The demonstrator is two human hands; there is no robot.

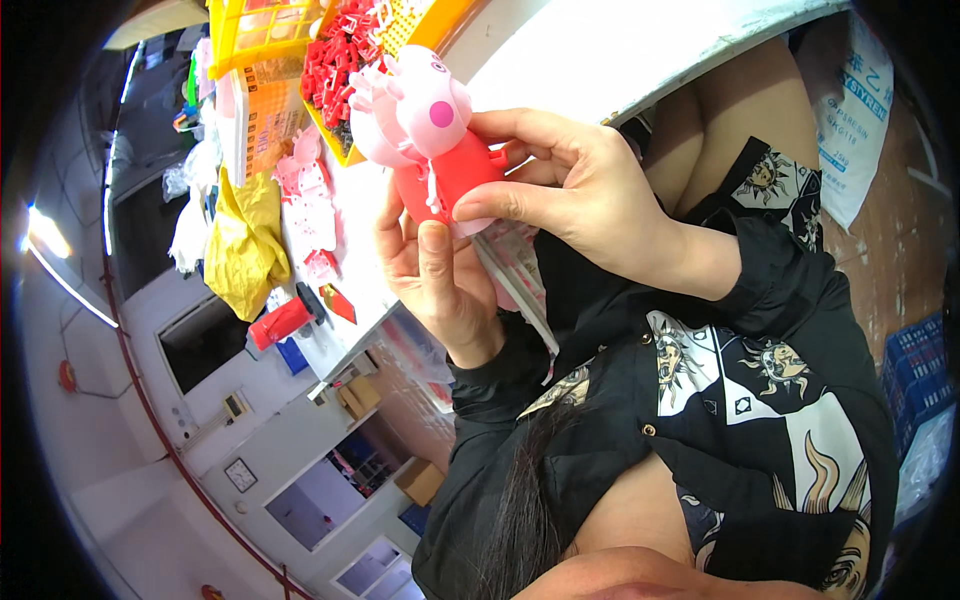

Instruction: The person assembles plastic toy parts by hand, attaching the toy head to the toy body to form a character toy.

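Note:
A plastic pig figure [455, 175] with a pink head and a red body is held up above the near edge of the white table. Its snout is a darker pink disc, and one thin arm shows on its front. My left hand [440, 285] supports it from below and behind, the thumb pressed near the base. From the right, my right hand [600, 200] grips the side and base, with its thumb at the bottom edge and its fingers by the back. Some fingers of both hands are hidden behind the figure.
Beyond the figure, a yellow bin [345, 148] holds many small red parts. Pink moulded pieces [312, 195], a yellow cloth or bag [245, 245] and a red cylinder [280, 323] lie left on the table [580, 50]. At right stand a white sack [855, 120] and a blue crate [915, 370].

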